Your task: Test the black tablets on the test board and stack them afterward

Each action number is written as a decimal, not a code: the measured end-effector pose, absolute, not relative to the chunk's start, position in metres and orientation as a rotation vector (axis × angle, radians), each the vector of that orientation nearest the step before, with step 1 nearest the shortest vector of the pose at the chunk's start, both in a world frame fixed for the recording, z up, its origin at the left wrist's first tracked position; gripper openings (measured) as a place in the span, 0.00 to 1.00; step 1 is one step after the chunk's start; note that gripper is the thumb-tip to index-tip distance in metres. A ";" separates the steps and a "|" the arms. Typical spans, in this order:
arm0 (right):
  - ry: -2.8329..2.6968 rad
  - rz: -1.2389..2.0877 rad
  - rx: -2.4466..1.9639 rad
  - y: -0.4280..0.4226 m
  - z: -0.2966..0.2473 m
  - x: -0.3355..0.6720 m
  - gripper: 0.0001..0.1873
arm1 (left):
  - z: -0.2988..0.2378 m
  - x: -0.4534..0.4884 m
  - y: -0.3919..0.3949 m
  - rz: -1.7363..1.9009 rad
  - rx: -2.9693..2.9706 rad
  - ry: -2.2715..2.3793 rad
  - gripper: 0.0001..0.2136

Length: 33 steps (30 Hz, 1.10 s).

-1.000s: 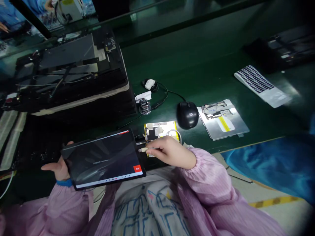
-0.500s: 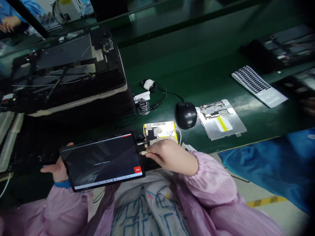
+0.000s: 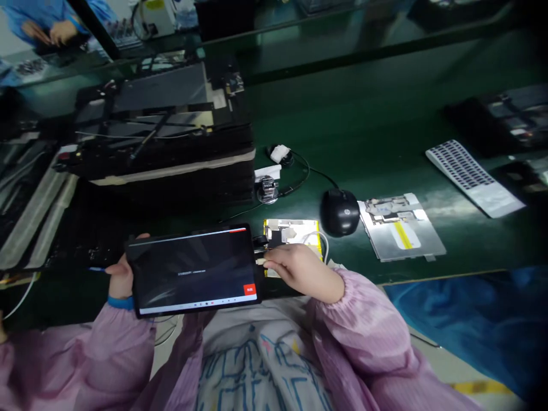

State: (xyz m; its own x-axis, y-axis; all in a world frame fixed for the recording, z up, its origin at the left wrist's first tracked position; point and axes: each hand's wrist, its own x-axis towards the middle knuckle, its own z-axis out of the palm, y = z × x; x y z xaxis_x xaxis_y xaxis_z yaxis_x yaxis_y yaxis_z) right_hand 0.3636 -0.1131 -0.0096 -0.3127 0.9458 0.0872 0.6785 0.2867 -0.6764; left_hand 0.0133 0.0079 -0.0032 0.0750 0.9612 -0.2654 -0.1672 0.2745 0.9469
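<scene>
A tablet point(image 3: 192, 268) with a lit dark screen, a red box near its lower right corner and a pale bar along the bottom is held up over the bench's front edge. My left hand point(image 3: 121, 279) grips its left edge, the fingers mostly hidden behind it. My right hand point(image 3: 302, 268) pinches a white cable plug point(image 3: 260, 261) at the tablet's right edge; whether it is fully seated I cannot tell. The white cable point(image 3: 327, 246) loops behind that hand. Just beyond lies a yellow-edged board or battery pack point(image 3: 306, 227), partly covered by my hand.
A tall stack of tablet parts point(image 3: 171, 145) stands at left. Behind the board are a small metal counter point(image 3: 268, 190) and a black mouse point(image 3: 341, 213). Farther right lie a silver panel point(image 3: 391, 240) and a white keyboard point(image 3: 473, 177). A co-worker's hands point(image 3: 53, 33) show top left.
The view has swung, so most things sit farther right and the bench lower in the picture. The tablet looks slightly more level. Both hands keep their holds.
</scene>
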 end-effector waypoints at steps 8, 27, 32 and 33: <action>-2.105 0.764 -1.460 -0.110 -0.015 0.361 0.14 | -0.002 0.011 0.001 0.948 0.940 1.000 0.41; -2.393 0.275 -1.347 -0.117 -0.005 0.352 0.10 | -0.002 0.007 -0.005 0.935 0.867 0.915 0.37; -2.478 0.072 -1.293 -0.116 -0.013 0.353 0.12 | 0.001 0.006 -0.003 0.900 0.830 1.075 0.26; -2.487 0.064 -1.274 -0.116 -0.013 0.355 0.12 | 0.002 0.006 -0.002 0.890 0.822 1.107 0.25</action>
